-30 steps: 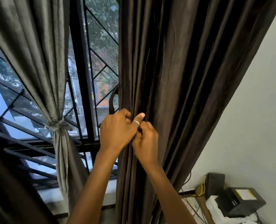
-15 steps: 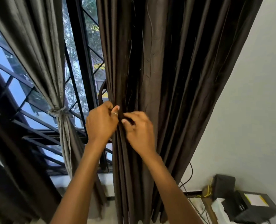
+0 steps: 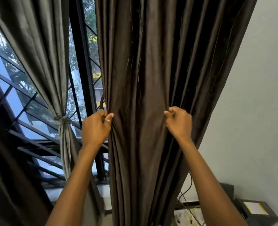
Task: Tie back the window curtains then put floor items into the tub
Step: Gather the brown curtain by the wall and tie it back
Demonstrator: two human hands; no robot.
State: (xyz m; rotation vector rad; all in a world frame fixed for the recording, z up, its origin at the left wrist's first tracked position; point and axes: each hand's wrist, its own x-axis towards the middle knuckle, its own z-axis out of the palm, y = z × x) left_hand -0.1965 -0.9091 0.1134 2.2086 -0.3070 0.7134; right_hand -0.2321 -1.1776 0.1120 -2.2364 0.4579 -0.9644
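Hands apart on brown curtain (image 3: 144, 88): left hand (image 3: 95, 129) pinches left edge, right hand (image 3: 179, 123) pinches fold.

Left hand (image 3: 95, 128), right hand (image 3: 179, 122): apart, both pinching.

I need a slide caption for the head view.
Left hand and right hand grip the dark curtain; the grey curtain is tied back.

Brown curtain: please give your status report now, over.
Left hand and right hand each grip folds of the brown curtain, hands apart. Brown curtain not yet tied; grey curtain tied. Nothing blocks the hands.
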